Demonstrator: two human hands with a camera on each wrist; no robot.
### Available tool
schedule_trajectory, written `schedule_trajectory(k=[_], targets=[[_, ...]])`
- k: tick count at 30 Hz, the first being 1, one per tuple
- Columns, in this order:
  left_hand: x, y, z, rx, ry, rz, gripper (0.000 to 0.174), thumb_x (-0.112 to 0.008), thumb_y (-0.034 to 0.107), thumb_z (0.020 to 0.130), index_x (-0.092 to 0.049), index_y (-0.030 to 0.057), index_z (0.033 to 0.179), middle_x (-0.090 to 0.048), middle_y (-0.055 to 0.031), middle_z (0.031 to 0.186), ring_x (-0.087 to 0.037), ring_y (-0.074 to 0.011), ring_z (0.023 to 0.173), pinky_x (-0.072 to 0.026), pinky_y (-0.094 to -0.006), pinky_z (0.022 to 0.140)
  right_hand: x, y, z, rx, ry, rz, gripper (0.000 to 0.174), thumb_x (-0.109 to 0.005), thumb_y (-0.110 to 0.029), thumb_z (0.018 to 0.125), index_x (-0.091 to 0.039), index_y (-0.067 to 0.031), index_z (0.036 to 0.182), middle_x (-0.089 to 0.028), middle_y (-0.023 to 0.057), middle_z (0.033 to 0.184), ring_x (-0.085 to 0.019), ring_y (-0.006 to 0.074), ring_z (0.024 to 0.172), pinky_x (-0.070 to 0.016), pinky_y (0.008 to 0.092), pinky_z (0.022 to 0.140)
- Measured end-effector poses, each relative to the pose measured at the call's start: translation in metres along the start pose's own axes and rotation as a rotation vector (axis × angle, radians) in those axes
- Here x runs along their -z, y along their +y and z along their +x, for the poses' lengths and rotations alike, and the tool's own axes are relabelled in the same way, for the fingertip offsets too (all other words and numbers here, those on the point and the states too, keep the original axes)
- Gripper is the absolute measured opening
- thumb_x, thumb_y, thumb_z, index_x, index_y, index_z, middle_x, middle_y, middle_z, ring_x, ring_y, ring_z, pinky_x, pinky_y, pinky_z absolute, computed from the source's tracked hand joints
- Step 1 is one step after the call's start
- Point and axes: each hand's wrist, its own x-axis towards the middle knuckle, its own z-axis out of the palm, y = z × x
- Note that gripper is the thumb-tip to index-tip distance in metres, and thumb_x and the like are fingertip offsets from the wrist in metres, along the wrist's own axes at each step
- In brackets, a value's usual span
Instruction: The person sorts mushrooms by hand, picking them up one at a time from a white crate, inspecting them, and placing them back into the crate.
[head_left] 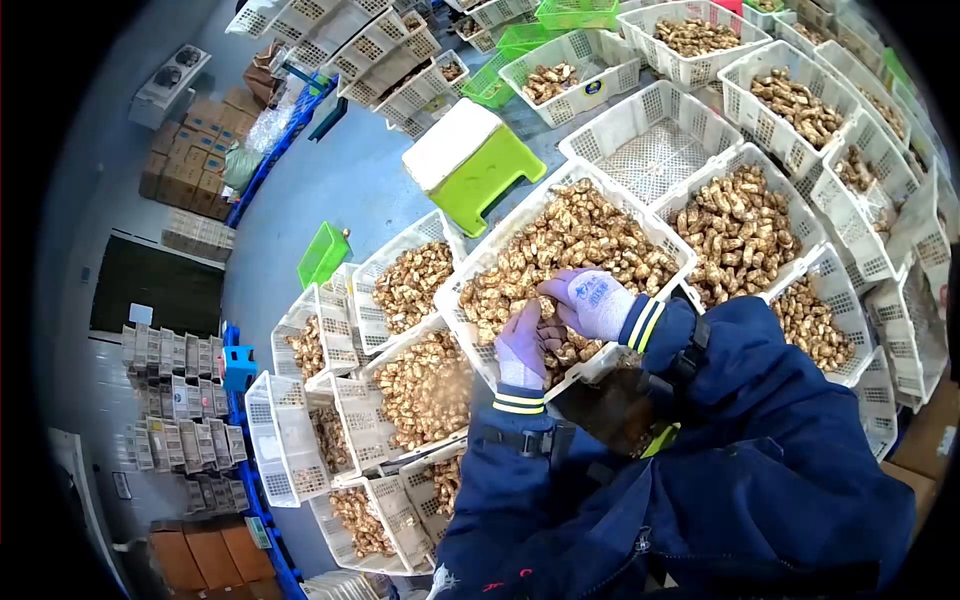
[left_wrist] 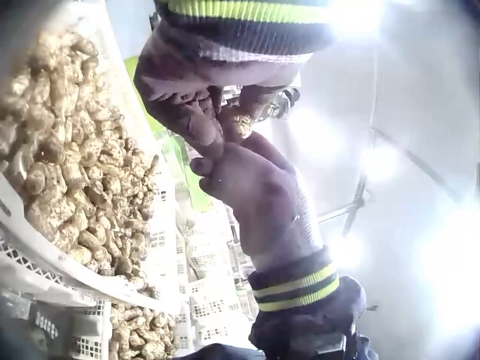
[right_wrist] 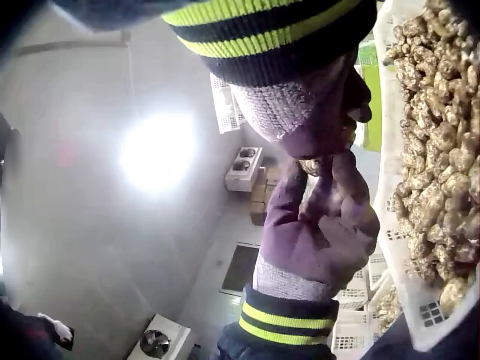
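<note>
Above the front edge of a white plastic crate (head_left: pixel 683 262) heaped with stubby brown-and-white mushrooms (head_left: pixel 575 235), both of my hands meet, in purple-coated gloves. My left hand (head_left: pixel 522 348), fingers pointing away from me, grips a small mushroom (right_wrist: pixel 310 166) by its fingertips. Coming in from the right, my right hand (head_left: pixel 594 303) has its thumb and fingers curled to the same mushroom (left_wrist: pixel 238 124). In the left wrist view the fingertips of both hands touch around it. Fingers hide most of its surface.
More crates of mushrooms stand close on both sides, including one at the left (head_left: pixel 420 390) and one at the right (head_left: pixel 735 230). A green stool (head_left: pixel 490 185) with a white top stands beyond the main crate. Stacked crates (head_left: pixel 380 60) rise farther back.
</note>
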Motion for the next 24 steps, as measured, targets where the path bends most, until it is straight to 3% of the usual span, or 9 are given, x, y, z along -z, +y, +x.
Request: schedule_trajectory(k=[6, 8, 9, 10, 13, 16, 18, 22, 24], targets=[[0.001, 0.003, -0.016, -0.066, 0.077, 0.091, 0.042, -0.055, 0.039, 0.094, -0.059, -0.0024, 0.101, -0.061, -0.0099, 0.067, -0.057, -0.0169, 0.054, -0.0445, -0.0277, 0.048, -0.021, 0.017, -0.005, -0.164, -0.065, 0.433, 0.043, -0.061, -0.025, 0.084, -0.059, -0.0061, 0.122, -0.065, 0.0193, 0.103, -0.064, 0.0328, 0.095, -0.0518, 0.0375, 0.082], [0.007, -0.006, -0.012, -0.076, 0.015, -0.141, 0.052, -0.05, 0.044, 0.096, -0.056, -0.0065, 0.107, -0.062, -0.0109, 0.073, -0.058, -0.0173, 0.057, -0.0444, -0.028, 0.05, -0.018, 0.014, -0.005, -0.5, -0.125, 1.108, 0.03, -0.061, -0.018, 0.086, -0.062, -0.0031, 0.112, -0.067, 0.0109, 0.092, -0.066, 0.0243, 0.085, -0.053, 0.0313, 0.07], [0.02, -0.011, -0.005, -0.104, -0.034, -0.179, 0.049, -0.049, 0.04, 0.097, -0.054, -0.0074, 0.111, -0.061, -0.0107, 0.079, -0.06, -0.0177, 0.064, -0.0476, -0.0282, 0.057, -0.006, 0.009, -0.003, -0.581, -0.16, 1.095, 0.025, -0.062, -0.02, 0.088, -0.061, 0.0011, 0.101, -0.065, 0.0072, 0.086, -0.064, 0.0169, 0.076, -0.0519, 0.0266, 0.063], [0.028, -0.015, 0.0, -0.146, -0.037, -0.169, 0.047, -0.049, 0.037, 0.097, -0.053, -0.0072, 0.115, -0.06, -0.0106, 0.084, -0.061, -0.0182, 0.073, -0.0488, -0.0284, 0.062, -0.014, 0.024, -0.003, -0.307, -0.132, 0.914, 0.023, -0.061, -0.021, 0.089, -0.061, 0.001, 0.097, -0.064, 0.006, 0.084, -0.063, 0.0145, 0.073, -0.051, 0.0259, 0.061], [0.031, -0.022, 0.002, -0.23, -0.129, -0.139, 0.047, -0.047, 0.024, 0.098, -0.041, -0.0023, 0.137, -0.056, -0.0118, 0.112, -0.056, -0.0205, 0.104, -0.0474, -0.036, 0.085, -0.018, 0.023, -0.005, -0.424, -0.17, 1.414, 0.009, -0.057, -0.011, 0.092, -0.059, -0.0039, 0.087, -0.059, 0.0027, 0.077, -0.059, 0.0082, 0.068, -0.0489, 0.0256, 0.056], [0.027, -0.022, 0.011, -0.3, -0.269, -0.181, 0.051, -0.045, 0.017, 0.097, -0.033, -0.0017, 0.143, -0.056, -0.015, 0.122, -0.056, -0.0202, 0.102, -0.0468, -0.0354, 0.086, -0.04, 0.044, -0.009, -0.249, -0.266, 1.345, 0.007, -0.054, -0.007, 0.094, -0.057, -0.0033, 0.09, -0.059, 0.0004, 0.079, -0.059, 0.0062, 0.071, -0.0498, 0.0218, 0.059], [0.018, -0.011, 0.011, -0.296, -0.333, -0.121, 0.052, -0.045, 0.014, 0.096, -0.032, -0.0034, 0.143, -0.054, -0.0163, 0.128, -0.058, -0.0152, 0.089, -0.0469, -0.0286, 0.08, -0.041, 0.028, -0.012, -0.495, -0.21, 1.69, 0.011, -0.054, -0.012, 0.096, -0.059, -0.0024, 0.093, -0.061, 0.0008, 0.08, -0.06, 0.0076, 0.069, -0.0501, 0.0226, 0.057], [0.035, -0.023, 0.03, -0.323, -0.307, -0.09, 0.045, -0.053, 0.011, 0.092, -0.046, -0.0047, 0.133, -0.061, -0.0095, 0.109, -0.057, -0.0102, 0.083, -0.0463, -0.0247, 0.079, -0.04, 0.043, -0.004, -0.526, -0.383, 1.409, 0.029, -0.056, -0.029, 0.096, -0.062, -0.0005, 0.091, -0.063, 0.0031, 0.075, -0.06, 0.0095, 0.063, -0.0489, 0.0242, 0.052], [0.033, -0.031, 0.032, -0.269, -0.161, -0.131, 0.048, -0.061, 0.015, 0.089, -0.048, -0.0044, 0.131, -0.06, -0.0031, 0.098, -0.057, -0.0096, 0.088, -0.0451, -0.0234, 0.082, -0.038, 0.038, 0.002, -0.603, -0.207, 1.025, 0.03, -0.055, -0.03, 0.095, -0.062, -0.0003, 0.092, -0.064, 0.0053, 0.075, -0.06, 0.011, 0.064, -0.0481, 0.0258, 0.056]])
